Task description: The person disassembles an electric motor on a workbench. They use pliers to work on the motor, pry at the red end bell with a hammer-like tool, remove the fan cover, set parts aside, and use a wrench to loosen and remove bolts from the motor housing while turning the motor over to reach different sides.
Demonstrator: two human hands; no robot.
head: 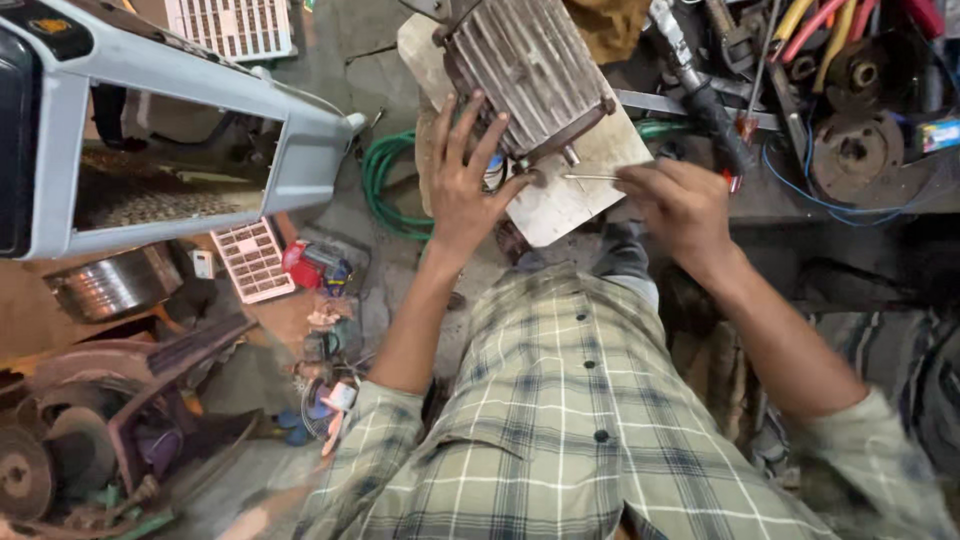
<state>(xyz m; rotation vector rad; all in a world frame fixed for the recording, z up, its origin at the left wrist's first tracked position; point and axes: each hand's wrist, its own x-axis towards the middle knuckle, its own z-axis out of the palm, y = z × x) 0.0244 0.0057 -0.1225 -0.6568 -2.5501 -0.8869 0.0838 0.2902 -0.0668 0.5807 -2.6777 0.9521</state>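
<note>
Motor housing [528,72], ribbed grey metal with rusty end flanges, sat tilted on a pale wooden board [560,195] at the edge of a cluttered workbench [800,195], directly ahead of the person. Cast body, so judged heavy and stiff; no give expected anywhere. Fins ran lengthwise and looked grimy, probably oily, so a flat palm could slip along them but would catch across them.

Left hand [462,185] lay spread against the near lower corner of the housing, fingers splayed over the fins and flange, bracing rather than gripping. Right hand [680,205] was pinched around a thin metal rod [590,177], perhaps a long bolt or screwdriver shank, whose tip pointed at the flange beside a small stud. Exact contact of the tip with the flange could not be made out.

Best purchase judged to be the end flanges and the corners, where edges give fingers a stop; fins alone offer a poor hold. Board beneath looked loose, so the whole could slide if pushed sideways.

Green hose [385,185] coiled on the floor below left; hand tools [800,40] lay scattered behind.
</note>
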